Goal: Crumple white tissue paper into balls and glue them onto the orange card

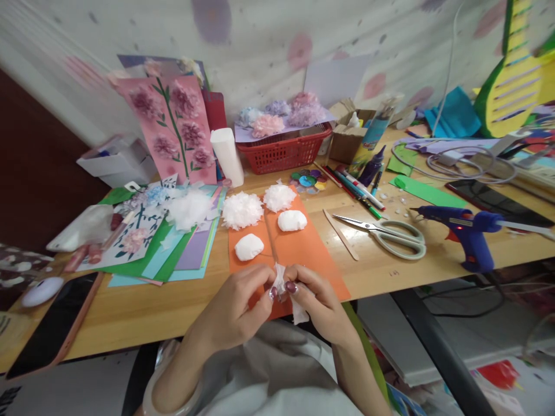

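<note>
Between my two hands, at the near edge of the table, is a crumpled piece of white tissue paper [300, 312]. My left hand [243, 300] pinches it from one side with thumb and forefinger. On the other side my right hand [313, 297] grips it too, and a loose end hangs below those fingers. Beneath and beyond them lies an orange sheet of paper [303, 251] with a line down it. Two fluffy white paper flowers [243, 210] sit at its far end. A smooth white wad [248, 247] and another white wad [292, 221] rest nearer.
To the right lie a wooden stick [341, 234], scissors [381, 231] and a blue glue gun [466, 228] with its light on. Coloured papers [191, 254] and a phone [54, 318] are on the left. A red basket [284, 153] stands at the back.
</note>
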The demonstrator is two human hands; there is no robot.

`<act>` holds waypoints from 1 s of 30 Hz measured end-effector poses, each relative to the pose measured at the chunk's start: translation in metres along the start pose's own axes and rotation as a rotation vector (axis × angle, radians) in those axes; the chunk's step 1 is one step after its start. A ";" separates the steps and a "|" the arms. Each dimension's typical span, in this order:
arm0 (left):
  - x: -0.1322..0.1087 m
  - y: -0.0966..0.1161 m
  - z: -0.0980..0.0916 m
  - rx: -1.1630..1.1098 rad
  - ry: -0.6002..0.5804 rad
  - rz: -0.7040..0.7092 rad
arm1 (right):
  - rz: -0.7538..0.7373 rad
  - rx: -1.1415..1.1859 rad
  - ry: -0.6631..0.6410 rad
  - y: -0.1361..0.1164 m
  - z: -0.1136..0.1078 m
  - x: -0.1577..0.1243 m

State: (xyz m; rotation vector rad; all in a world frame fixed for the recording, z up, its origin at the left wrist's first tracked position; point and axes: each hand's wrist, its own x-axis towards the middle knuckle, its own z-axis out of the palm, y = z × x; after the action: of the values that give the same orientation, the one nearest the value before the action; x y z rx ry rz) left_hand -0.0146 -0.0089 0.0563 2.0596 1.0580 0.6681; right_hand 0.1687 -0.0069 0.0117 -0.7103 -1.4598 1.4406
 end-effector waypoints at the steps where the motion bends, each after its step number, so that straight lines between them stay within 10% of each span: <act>1: 0.000 0.000 0.000 0.000 0.002 0.002 | -0.004 0.008 -0.004 0.000 0.000 0.000; 30: -0.003 0.010 0.002 0.521 0.123 0.099 | -0.014 -0.160 0.054 0.001 0.003 0.000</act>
State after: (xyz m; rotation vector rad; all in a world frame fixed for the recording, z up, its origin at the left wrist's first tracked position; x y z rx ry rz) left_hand -0.0099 -0.0160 0.0625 2.5552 1.3120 0.6202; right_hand 0.1660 -0.0076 0.0107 -0.8294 -1.5469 1.2940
